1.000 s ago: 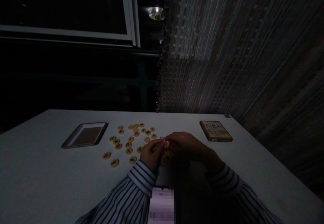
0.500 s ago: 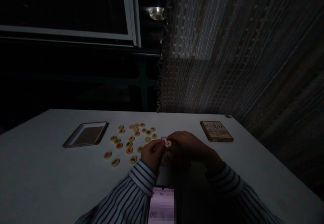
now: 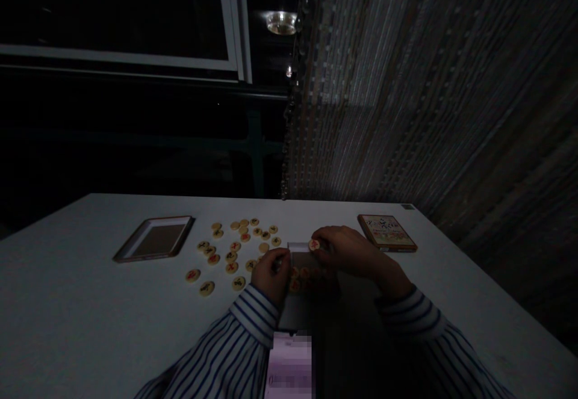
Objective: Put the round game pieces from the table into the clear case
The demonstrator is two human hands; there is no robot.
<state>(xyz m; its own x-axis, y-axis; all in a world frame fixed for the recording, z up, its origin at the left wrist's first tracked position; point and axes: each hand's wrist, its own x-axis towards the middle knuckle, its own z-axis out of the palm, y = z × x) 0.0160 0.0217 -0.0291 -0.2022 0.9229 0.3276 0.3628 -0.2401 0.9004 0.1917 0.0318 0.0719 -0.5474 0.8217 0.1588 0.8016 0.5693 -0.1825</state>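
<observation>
In the head view my right hand [image 3: 343,253] pinches a round xiangqi piece [image 3: 314,245] with a red character, above the right side of a shallow open box [image 3: 298,245]. My left hand [image 3: 272,272] is closed at the left wall of this box, its fingertips on the rim. Several red-marked pieces [image 3: 295,285] lie in rows in the near part of the box, in shadow. To the left, many loose pieces [image 3: 231,257], some with red and some with dark characters, are scattered on the white table [image 3: 135,303]; a few show plain faces.
An open tray-like box lid [image 3: 156,239] lies at the table's left. A closed picture-covered box [image 3: 387,233] sits at the right. Near me, a lit phone screen [image 3: 289,366] glows below the box. A string curtain [image 3: 361,86] hangs behind the table.
My right hand has moved right with the red-marked piece, away from my left hand. More of the box's inside and its pieces now shows. My left hand has stayed at the box's left side.
</observation>
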